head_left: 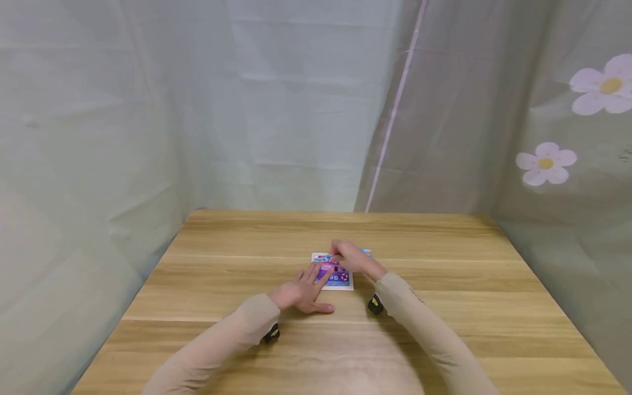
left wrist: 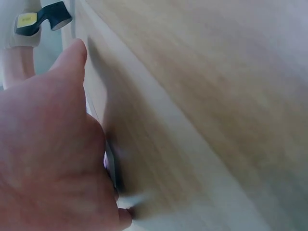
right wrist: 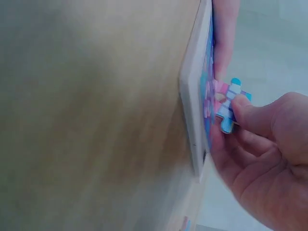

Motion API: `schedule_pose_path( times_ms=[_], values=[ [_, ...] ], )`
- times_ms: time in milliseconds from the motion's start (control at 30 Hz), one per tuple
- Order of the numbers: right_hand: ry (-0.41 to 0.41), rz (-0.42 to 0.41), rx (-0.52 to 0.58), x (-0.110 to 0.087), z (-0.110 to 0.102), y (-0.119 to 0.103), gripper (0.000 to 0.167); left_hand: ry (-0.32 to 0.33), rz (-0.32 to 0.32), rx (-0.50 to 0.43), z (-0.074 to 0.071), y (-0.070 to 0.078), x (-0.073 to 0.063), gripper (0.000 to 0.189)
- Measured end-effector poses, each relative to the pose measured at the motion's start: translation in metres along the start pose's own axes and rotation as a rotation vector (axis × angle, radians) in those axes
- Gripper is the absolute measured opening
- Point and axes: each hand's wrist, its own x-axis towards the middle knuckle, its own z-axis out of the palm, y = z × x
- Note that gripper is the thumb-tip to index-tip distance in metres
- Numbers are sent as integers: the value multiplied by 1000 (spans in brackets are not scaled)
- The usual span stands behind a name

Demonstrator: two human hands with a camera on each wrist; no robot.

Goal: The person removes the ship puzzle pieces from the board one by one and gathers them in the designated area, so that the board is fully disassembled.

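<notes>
A jigsaw puzzle board with a pale frame and a purple, pink and blue picture lies flat on the table. My left hand rests on its left side with fingers straight and spread, the thumb out to the right on the wood. Over the board's upper right part, my right hand pinches a puzzle piece between thumb and fingers. That piece is blue, white and pink and stands tilted up from the board in the right wrist view. The left wrist view shows mostly the left hand, which hides most of the board.
Just past the board's upper right corner lies a small colourful item, partly behind the right hand. The wooden table extends around the board. Pale curtains hang behind and at both sides. Dark wrist devices sit under the sleeves.
</notes>
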Motion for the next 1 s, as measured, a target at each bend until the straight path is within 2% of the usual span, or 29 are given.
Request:
schedule_pose_path(
  times_ms=[167, 333, 533, 833, 1000],
  values=[
    [-49, 43, 33, 2, -1, 1, 6, 15, -21, -32, 13, -6, 9, 100],
    [-79, 62, -9, 5, 1, 0, 9, 19, -35, -52, 17, -8, 11, 100],
    [-87, 40, -38, 6, 1, -1, 23, -3, -33, -16, 12, -7, 10, 97],
    [-122, -18, -111, 8, -5, 0, 24, -19, -37, -1, -1, -1, 1, 95],
    [-146, -9, -143, 8, -7, -3, 26, -27, -10, 0, -4, 0, -1, 95]
  ],
)
